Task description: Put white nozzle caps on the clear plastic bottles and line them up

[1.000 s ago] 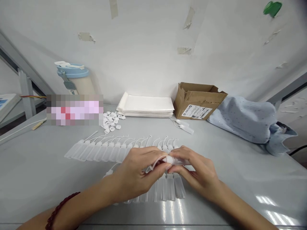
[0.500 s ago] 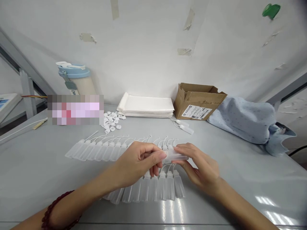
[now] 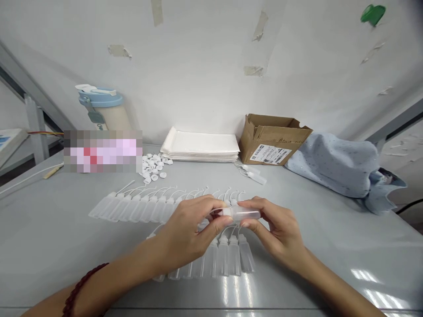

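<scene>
Both hands hold one small translucent squeeze bottle, lying sideways above the table. My left hand pinches its white neck end between thumb and forefinger. A thin white strap shows beside those fingers. My right hand grips the bottle's body, with its base pointing right. Behind the hands runs a row of similar bottles, their thin white straps pointing away from me. A second row of bottles lies nearer, partly hidden by my left hand and forearm.
White caps lie in a loose pile at back left. Behind stand a stack of white padded envelopes and an open cardboard box. Two bottles lie before the box. Blue cloth sits right; a blue-lidded tumbler stands left.
My left thumb and fingers have shifted onto the bottle's neck, and more of the bottle now shows. My right fingers have spread slightly along its body. The rows lie as before.
</scene>
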`<state>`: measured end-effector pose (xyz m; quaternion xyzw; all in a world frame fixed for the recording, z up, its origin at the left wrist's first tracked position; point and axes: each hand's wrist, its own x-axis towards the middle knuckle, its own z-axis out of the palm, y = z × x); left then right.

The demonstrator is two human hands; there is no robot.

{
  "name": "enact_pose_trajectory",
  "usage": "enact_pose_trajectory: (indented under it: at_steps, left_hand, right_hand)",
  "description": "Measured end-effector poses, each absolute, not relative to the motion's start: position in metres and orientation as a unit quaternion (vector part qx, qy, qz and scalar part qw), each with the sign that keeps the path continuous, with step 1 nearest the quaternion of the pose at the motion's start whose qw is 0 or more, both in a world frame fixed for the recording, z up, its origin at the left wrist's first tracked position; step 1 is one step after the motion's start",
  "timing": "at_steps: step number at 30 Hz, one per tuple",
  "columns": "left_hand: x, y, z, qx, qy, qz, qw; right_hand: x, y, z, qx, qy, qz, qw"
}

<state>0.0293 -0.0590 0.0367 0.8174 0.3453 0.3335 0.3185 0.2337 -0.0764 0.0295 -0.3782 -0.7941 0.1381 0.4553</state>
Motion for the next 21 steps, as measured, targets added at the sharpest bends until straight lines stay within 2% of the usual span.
enact_pose_trajectory:
  at_steps: [3,5,12,16,19,21]
  left_hand:
    - [0.028,-0.058,0.044,0.798,0.358,0.274,0.400]
    - [0.028,-0.057,0.045,0.802,0.355,0.263,0.402]
    - [0.032,-0.057,0.032,0.855,0.332,0.332,0.220]
    - [0.031,-0.050,0.032,0.823,0.377,0.358,0.229]
    - [0.022,-0.039,0.039,0.755,0.486,0.352,0.265]
    - [0.014,-0.030,0.043,0.720,0.538,0.345,0.271]
  right_hand:
    - [0.233,-0.075,0.029,-0.362,-0.799,0.139,0.460]
    - [0.233,-0.075,0.028,-0.367,-0.797,0.139,0.460]
    - [0.229,-0.075,0.025,-0.420,-0.770,0.183,0.445]
    - [0.235,-0.064,0.019,-0.452,-0.752,0.199,0.436]
    - [0.251,-0.044,0.010,-0.510,-0.721,0.132,0.451]
    - [0.266,-0.029,0.002,-0.561,-0.712,0.051,0.420]
